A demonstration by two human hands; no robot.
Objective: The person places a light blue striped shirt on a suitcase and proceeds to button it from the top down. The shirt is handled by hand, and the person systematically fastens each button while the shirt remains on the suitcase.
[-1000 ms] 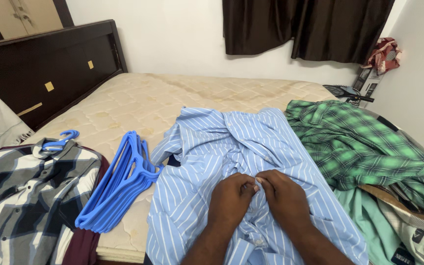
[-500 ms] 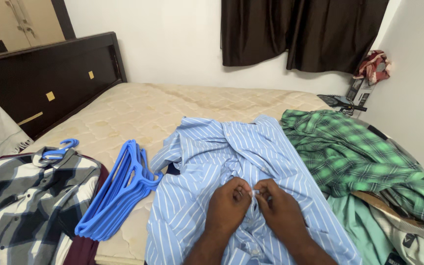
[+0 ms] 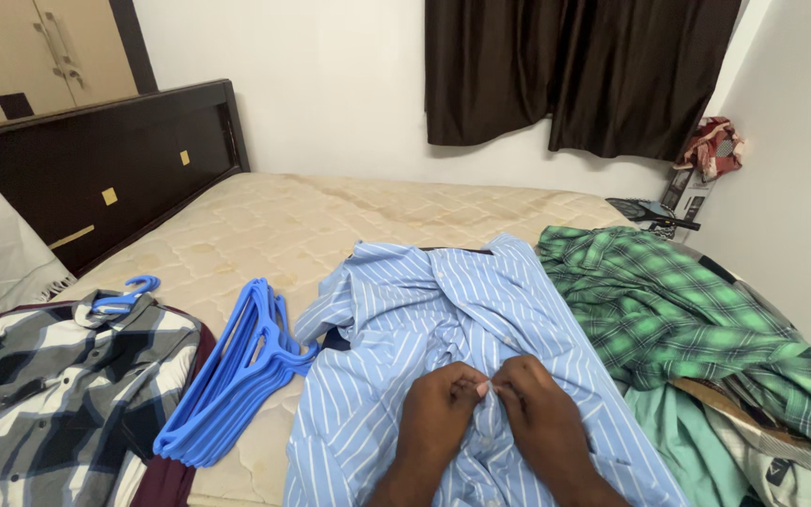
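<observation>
Blue striped shirt (image 3: 443, 310) is laid flat on the mattress (image 3: 293, 216), directly under both hands. Its front placket is pinched by left hand (image 3: 438, 421) and right hand (image 3: 539, 422), fingertips touching. Blue hangers (image 3: 237, 371) are stacked left of the hands; green plaid shirt (image 3: 678, 310) is heaped to the right.
</observation>
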